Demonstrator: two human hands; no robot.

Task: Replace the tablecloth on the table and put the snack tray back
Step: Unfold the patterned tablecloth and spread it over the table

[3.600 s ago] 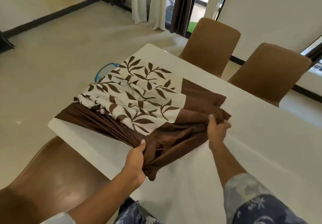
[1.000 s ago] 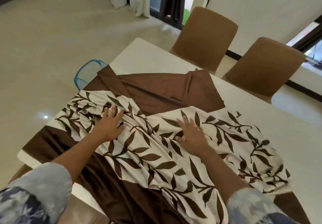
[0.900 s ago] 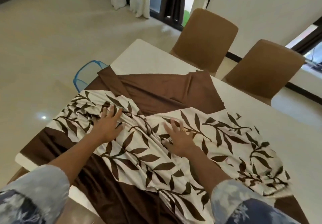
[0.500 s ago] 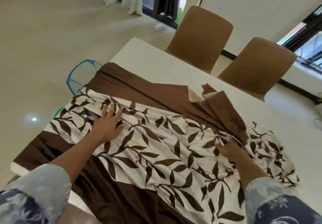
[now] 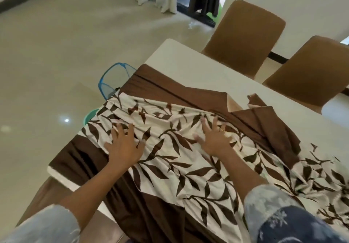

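A brown tablecloth (image 5: pixel 170 169) with a cream, leaf-printed middle lies rumpled over the near end of the white table (image 5: pixel 198 69). Its far brown border is partly folded over itself at the right. My left hand (image 5: pixel 123 144) lies flat on the leaf print near the left edge, fingers spread. My right hand (image 5: pixel 214 136) presses flat on the cloth's middle, fingers spread, a ring on one finger. No snack tray is in view.
Two brown chairs (image 5: pixel 243 34) (image 5: pixel 309 72) stand along the table's far side. A brown chair seat (image 5: pixel 49 199) sits below the near left corner. A blue mesh basket (image 5: pixel 113 80) stands on the floor beside the table's left edge. Curtains hang at the back.
My right hand has let go of the folded brown border at the right and come back to the cloth's middle, now flat. The left hand has stayed put.
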